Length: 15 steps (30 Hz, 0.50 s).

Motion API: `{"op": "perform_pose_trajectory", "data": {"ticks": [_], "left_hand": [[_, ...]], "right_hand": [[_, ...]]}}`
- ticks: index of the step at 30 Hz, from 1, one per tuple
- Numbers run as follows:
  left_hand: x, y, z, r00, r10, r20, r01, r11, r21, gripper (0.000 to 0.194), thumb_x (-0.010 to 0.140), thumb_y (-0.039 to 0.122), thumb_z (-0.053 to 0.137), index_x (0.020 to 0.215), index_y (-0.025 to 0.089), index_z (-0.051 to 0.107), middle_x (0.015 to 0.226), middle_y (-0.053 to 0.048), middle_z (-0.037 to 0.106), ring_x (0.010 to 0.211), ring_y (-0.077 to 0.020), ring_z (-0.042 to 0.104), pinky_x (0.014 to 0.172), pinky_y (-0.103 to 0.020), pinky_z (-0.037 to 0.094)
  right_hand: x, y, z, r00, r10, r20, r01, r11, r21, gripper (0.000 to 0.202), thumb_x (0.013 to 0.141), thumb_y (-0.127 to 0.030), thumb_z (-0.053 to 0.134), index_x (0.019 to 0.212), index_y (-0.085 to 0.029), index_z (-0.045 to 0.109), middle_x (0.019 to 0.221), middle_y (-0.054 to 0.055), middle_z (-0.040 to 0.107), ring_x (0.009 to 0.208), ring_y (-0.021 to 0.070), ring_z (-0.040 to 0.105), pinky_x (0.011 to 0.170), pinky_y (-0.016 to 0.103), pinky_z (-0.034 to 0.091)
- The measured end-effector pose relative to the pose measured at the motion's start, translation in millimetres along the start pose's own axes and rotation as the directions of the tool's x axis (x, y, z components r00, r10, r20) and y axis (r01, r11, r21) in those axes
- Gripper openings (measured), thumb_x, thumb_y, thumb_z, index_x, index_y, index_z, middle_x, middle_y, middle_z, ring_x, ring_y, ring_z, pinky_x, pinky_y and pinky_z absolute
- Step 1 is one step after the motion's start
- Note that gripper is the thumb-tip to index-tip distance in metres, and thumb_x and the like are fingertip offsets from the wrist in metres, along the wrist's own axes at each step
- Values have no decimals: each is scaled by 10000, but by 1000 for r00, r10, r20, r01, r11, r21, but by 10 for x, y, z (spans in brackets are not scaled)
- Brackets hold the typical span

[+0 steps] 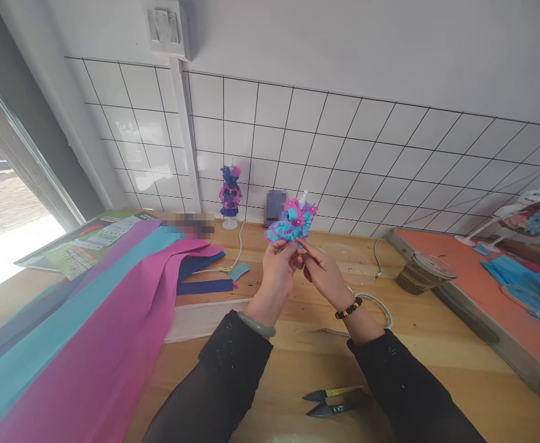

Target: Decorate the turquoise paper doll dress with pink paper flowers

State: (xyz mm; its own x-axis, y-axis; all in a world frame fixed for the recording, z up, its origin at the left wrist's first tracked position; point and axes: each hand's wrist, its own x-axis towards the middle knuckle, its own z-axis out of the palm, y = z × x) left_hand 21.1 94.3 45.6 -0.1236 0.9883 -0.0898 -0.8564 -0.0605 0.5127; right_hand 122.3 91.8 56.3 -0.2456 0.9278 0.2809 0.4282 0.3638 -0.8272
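Both hands meet over the middle of the table around a small figure in a ruffled turquoise and pink paper dress. It leans to the right, with a white tip showing at its top. My left hand is closed on the lower part of the figure. My right hand pinches at the dress's lower edge; what lies between its fingertips is hidden. Behind them, a similar figure in a navy and pink dress stands upright on a white round base. Below my right forearm lies a pair of dark-bladed snips.
Long pink, turquoise and blue paper sheets cover the left side, beside printed packets. A navy strip lies near a white cable. At right are a brown cup and an orange-topped board with another white figure.
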Motion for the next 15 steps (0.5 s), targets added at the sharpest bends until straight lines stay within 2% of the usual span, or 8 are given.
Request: {"op": "perform_pose_trajectory", "data": {"ticks": [4, 7, 15], "left_hand": [[22, -17, 21, 998, 32, -58, -30, 999, 36, 375, 554, 122, 727, 789, 172, 440, 581, 16, 560, 526, -101, 563, 472, -196, 406], [38, -35, 23, 996, 54, -70, -49, 997, 60, 365, 560, 126, 721, 787, 174, 438, 577, 25, 548, 500, -95, 549, 443, -190, 394], [88, -61, -20, 995, 85, -57, -79, 991, 112, 359, 580, 131, 701, 828, 172, 444, 588, 32, 547, 484, -86, 540, 438, -189, 400]], "right_hand": [[14, 65, -5, 997, -76, 8, 77, 997, -30, 488, 803, -245, 347, 1275, -178, 451, 627, -19, 477, 457, 86, 394, 427, 204, 333], [11, 77, -5, 997, -73, 10, 74, 997, -13, 479, 810, -248, 351, 1274, -187, 453, 623, -24, 466, 453, 81, 385, 418, 201, 321], [-16, 59, 7, 1000, 27, 17, -30, 962, 271, 492, 784, -280, 398, 1264, -188, 460, 616, -41, 439, 438, 67, 360, 399, 202, 287]]}}
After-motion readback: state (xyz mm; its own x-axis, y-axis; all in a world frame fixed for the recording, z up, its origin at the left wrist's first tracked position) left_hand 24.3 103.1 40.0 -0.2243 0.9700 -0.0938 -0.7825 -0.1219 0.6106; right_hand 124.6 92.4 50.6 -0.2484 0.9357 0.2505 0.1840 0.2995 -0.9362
